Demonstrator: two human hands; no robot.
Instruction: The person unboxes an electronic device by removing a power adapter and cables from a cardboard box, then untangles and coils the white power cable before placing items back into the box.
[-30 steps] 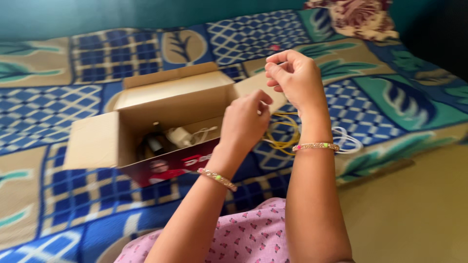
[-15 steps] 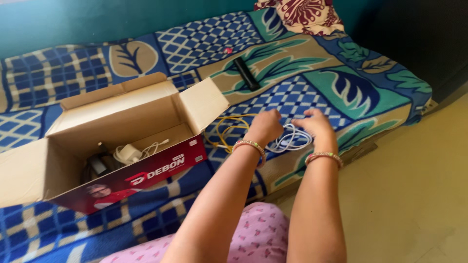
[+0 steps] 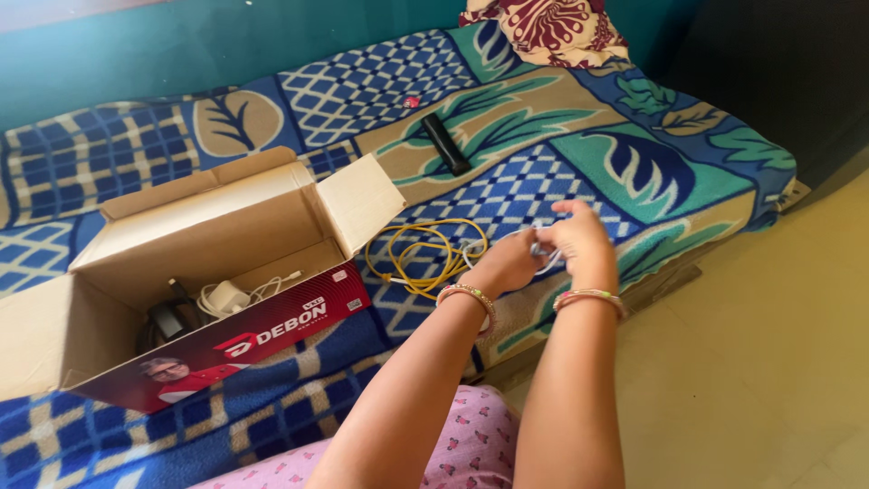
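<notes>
both hands over patterned bedspread (image 3: pixel 634 163), beside open cardboard box (image 3: pixel 217 263). half second ago white cable (image 3: pixel 543 246) lay loose under spread fingers; now right hand (image 3: pixel 579 237) pinches it, left hand (image 3: pixel 509 263) closed alongside. yellow cable (image 3: pixel 421 254) untouched, just left.

A thin white cable (image 3: pixel 541 258), loosely looped, lies on the patterned bedspread near the bed's edge, mostly hidden behind both hands that grip it. Its loops touch a coiled yellow cable (image 3: pixel 418 256) just beside it.
</notes>
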